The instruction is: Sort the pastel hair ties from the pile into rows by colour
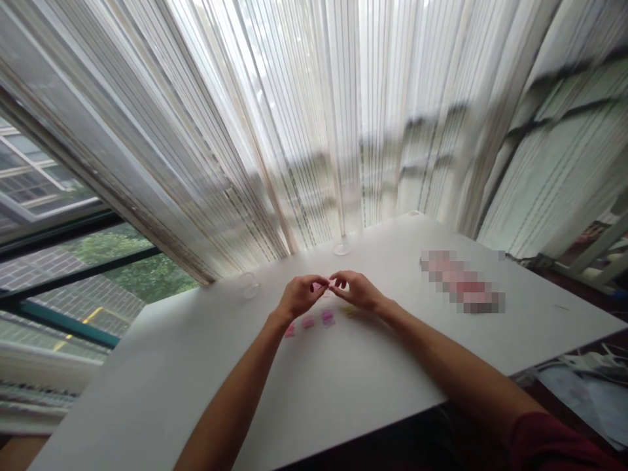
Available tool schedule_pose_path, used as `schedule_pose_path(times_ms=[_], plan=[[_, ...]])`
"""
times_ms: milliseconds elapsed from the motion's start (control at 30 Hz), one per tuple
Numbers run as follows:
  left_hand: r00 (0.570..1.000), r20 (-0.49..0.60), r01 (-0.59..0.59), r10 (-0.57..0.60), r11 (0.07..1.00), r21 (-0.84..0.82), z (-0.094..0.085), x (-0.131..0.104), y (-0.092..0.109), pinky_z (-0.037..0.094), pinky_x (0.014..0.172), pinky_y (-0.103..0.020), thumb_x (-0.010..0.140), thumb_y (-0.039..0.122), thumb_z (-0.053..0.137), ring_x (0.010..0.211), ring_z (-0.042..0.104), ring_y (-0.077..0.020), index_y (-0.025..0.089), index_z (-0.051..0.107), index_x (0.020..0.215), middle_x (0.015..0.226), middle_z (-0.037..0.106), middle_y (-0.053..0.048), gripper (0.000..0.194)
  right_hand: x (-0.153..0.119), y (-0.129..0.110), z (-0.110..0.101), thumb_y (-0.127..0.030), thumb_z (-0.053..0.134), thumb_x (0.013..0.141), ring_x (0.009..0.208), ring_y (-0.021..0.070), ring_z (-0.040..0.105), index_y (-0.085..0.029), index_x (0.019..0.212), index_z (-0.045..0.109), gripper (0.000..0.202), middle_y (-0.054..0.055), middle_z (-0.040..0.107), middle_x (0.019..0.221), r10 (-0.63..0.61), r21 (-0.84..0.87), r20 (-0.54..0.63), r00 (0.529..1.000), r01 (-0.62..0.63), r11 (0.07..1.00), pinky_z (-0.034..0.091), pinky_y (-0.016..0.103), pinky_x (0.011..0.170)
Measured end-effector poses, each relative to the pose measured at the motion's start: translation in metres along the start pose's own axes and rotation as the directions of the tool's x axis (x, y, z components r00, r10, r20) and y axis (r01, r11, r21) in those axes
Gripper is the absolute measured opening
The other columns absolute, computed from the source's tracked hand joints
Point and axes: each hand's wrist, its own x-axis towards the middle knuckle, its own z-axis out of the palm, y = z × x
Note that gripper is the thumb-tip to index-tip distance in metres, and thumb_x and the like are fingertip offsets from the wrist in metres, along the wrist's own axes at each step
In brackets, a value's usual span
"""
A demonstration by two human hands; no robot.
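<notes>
Both hands are working close together over the white table, and with their meeting fingertips taken as the clock's centre, the curtain is hanging at twelve. The left hand is pinching a pink piece between thumb and fingers, so the piece is sitting right at the centre, apparently clear of the tabletop. The right hand is bringing thumb and forefinger to the same spot, their tips just about touching the left's; the view is too small and soft there to tell whether it is grasping the piece too.

Below, a red-pink bit is lying between seven and eight o'clock, a pale pink bit at seven, a purple bit at six, and something yellow is showing under the right hand near five. A clear disc is resting at one, clear rings at nine, and a pixelated block at three, well apart.

The step in hand is seemingly fine two-handed fingering of the piece. The next move is calling, I judge, for light, steady fingertips, the piece looking small and thin.
</notes>
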Motion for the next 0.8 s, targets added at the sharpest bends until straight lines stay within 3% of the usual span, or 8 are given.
schedule_pose_path(times_ms=[233,367,600,800], plan=[[0.99,-0.138,0.003,-0.019,0.993,-0.115,-0.001,-0.047,-0.003,0.044,0.06,-0.02,0.083,0.026,0.064,0.054,0.051,-0.0083,0.022,0.074,0.091,0.076,0.072,0.002,0.014,-0.008,-0.029,0.001,-0.027,0.063,0.086,0.069,0.0137,0.062,-0.017,0.095,0.067,0.014,0.005,0.067,0.08,-0.205,0.055,0.03,0.978,0.203,0.978,0.051,0.026,0.067],[0.981,-0.187,0.014,-0.05,0.982,-0.186,0.003,-0.066,0.0,0.044,0.057,-0.02,0.083,0.029,0.065,0.052,0.049,-0.0084,0.022,0.074,0.088,0.069,0.069,0.002,0.013,-0.012,-0.041,0.001,-0.023,0.06,0.087,0.069,0.0128,0.06,-0.017,0.087,0.067,0.009,0.004,0.066,0.077,-0.224,0.086,0.065,0.972,0.218,0.972,0.05,0.025,0.067],[0.96,-0.256,0.029,-0.112,0.951,-0.307,0.011,-0.073,-0.001,0.046,0.053,-0.019,0.082,0.032,0.065,0.052,0.05,-0.0082,0.019,0.073,0.088,0.069,0.068,0.0,0.016,-0.016,-0.041,0.001,-0.02,0.061,0.085,0.068,0.0123,0.059,-0.017,0.084,0.068,0.008,0.003,0.066,0.076,-0.194,0.114,0.112,0.975,0.182,0.977,0.05,0.024,0.066],[0.968,-0.236,0.01,-0.08,0.959,-0.284,0.017,-0.079,-0.005,0.046,0.055,-0.019,0.084,0.03,0.064,0.054,0.051,-0.0079,0.019,0.072,0.093,0.079,0.071,-0.001,0.016,-0.017,-0.043,0.002,-0.02,0.062,0.085,0.067,0.0122,0.058,-0.017,0.084,0.069,0.008,0.003,0.065,0.074,-0.205,0.108,0.126,0.971,0.192,0.975,0.048,0.024,0.065]])
